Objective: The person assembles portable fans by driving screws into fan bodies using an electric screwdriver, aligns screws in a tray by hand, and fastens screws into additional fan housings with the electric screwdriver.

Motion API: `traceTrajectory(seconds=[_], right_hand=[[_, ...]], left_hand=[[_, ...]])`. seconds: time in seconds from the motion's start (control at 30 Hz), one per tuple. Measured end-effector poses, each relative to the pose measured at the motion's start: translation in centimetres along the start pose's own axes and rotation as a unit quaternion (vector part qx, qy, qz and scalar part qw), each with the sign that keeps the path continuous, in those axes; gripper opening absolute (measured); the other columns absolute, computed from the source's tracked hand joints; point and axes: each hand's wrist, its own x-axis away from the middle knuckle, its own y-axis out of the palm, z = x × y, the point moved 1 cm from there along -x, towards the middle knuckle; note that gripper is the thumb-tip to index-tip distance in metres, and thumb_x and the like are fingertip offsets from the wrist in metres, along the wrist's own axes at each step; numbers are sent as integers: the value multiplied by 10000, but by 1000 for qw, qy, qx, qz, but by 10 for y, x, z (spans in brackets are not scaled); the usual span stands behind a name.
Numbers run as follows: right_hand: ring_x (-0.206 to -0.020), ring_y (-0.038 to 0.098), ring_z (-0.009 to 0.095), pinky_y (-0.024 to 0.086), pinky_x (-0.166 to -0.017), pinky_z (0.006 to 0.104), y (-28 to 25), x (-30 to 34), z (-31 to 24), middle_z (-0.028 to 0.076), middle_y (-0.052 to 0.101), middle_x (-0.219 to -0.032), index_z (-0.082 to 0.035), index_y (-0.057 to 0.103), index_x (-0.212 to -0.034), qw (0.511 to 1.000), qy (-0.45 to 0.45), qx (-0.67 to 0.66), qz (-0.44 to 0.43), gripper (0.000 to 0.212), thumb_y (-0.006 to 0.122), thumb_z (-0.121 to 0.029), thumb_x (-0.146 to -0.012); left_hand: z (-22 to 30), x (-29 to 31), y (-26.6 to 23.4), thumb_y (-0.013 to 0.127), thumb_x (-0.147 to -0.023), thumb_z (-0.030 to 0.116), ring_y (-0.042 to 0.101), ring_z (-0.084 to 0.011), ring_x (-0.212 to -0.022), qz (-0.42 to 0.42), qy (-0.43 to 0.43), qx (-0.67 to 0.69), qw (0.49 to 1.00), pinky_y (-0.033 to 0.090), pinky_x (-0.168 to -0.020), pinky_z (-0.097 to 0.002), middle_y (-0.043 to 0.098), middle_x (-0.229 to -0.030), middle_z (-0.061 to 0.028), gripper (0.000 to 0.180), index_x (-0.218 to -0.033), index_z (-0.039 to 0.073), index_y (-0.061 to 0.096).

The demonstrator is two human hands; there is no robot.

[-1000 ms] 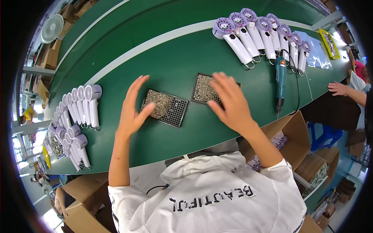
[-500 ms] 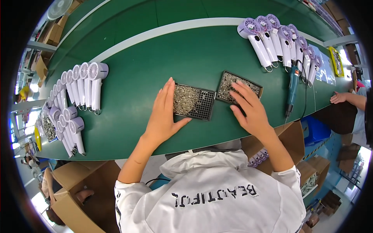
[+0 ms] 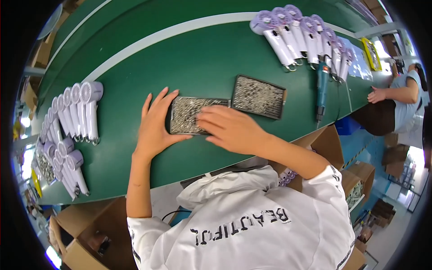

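Note:
A black perforated tray lies flat on the green table, covered with small silvery metal pieces that look like screws. My left hand is spread at the tray's left end, its thumb along the near edge and its fingers by the far left corner. Across the tray's right part lies my right hand, fingers stretched out over the pieces, the tips slightly blurred. That hand hides much of the tray's right half. A second black tray, also filled with small metal pieces, sits just beyond it to the right, with no hand on it.
White and purple handheld fans stand in rows at the left and far right. A teal electric screwdriver lies by the right group. Cardboard boxes stand below the table edge. Another person sits at the right.
My right hand has moved left from the second tray onto the first tray's pieces. My left hand still borders the first tray. The whole view has shifted.

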Motion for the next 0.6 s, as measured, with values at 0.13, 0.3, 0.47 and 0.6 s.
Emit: traceTrajectory(seconds=[0.13, 0.3, 0.47, 0.6], right_hand=[[-1349, 521, 292, 463, -1108, 429, -14, 9, 1, 111, 577, -1398, -17, 647, -1253, 999, 18, -8, 34, 436, 738, -202, -869], [-1299, 526, 287, 458, -1088, 409, 13, -30, -9, 93, 595, -1326, -29, 657, -1157, 996, 19, -7, 91, 351, 733, -199, -859], [-1199, 567, 246, 499, -1006, 388, 31, -43, -22, 53, 622, -1243, -76, 668, -1157, 998, -20, -31, 54, 347, 750, -152, -829], [-1154, 592, 263, 501, -1015, 407, 29, -20, -8, 64, 630, -1218, -57, 663, -1154, 997, -25, -49, 56, 362, 759, -137, -814]], left_hand=[[1, -5, 3, 929, -582, 420, 436, -293, -1442, 16, 12, 5, 1000, 218, -1232, -534, 562, -1452, -70, 999, -1425, 88, 507], [0, 2, 7, 926, -584, 377, 429, -295, -1445, 17, 8, 14, 1000, 218, -1238, -529, 564, -1453, -59, 989, -1437, 106, 506], [-5, 10, 12, 909, -578, 312, 424, -293, -1450, 23, 9, 12, 1000, 225, -1236, -522, 556, -1468, -44, 972, -1439, 112, 504], [-1, 4, 8, 919, -588, 371, 423, -304, -1447, 8, 12, 13, 1000, 218, -1229, -540, 566, -1450, -66, 975, -1428, 89, 511]])
